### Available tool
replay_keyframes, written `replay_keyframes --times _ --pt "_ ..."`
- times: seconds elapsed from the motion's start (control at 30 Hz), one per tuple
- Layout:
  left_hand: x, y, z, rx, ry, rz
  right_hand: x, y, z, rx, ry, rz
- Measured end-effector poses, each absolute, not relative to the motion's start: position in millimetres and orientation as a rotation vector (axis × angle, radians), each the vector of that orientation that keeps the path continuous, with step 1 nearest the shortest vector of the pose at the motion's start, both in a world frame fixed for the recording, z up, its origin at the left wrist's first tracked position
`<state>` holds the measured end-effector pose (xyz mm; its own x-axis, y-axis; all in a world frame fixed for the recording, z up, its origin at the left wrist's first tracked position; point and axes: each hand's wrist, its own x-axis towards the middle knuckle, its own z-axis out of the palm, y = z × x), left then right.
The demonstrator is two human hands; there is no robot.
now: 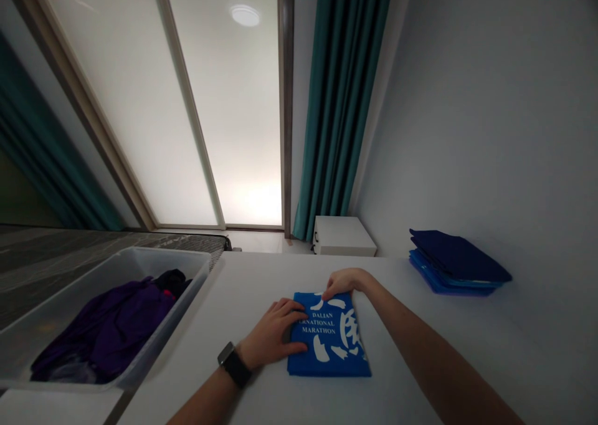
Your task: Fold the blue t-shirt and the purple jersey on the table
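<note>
Rests loosely spread left fingers (295, 317) on the left edge of a folded blue fabric piece with white lettering (334, 338), on the white bench (261, 400). Curls right fingers (329, 291) at its far edge, perhaps pinching; cannot tell. Has purple fabric (116, 325) in a translucent plastic bin (149, 260) left of the left fingers.

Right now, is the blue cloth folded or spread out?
Folded. The blue cloth lies as a compact, straight-edged block, the left hand on its left side, the right hand at its far edge.
</note>
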<state>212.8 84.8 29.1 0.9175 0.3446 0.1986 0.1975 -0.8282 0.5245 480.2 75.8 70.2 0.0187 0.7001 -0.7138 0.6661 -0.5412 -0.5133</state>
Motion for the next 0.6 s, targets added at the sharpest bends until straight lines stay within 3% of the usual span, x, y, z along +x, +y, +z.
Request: replay_keyframes --times 0.5,0.6 --pt "225.6 102.2 27.4 2.198 0.553 0.671 467.2 73.0 84.6 -2.009 -1.793 1.675" --pt "242.7 115.4 30.9 1.930 0.657 0.523 463.9 63.5 96.6 -1.936 -1.846 1.655"
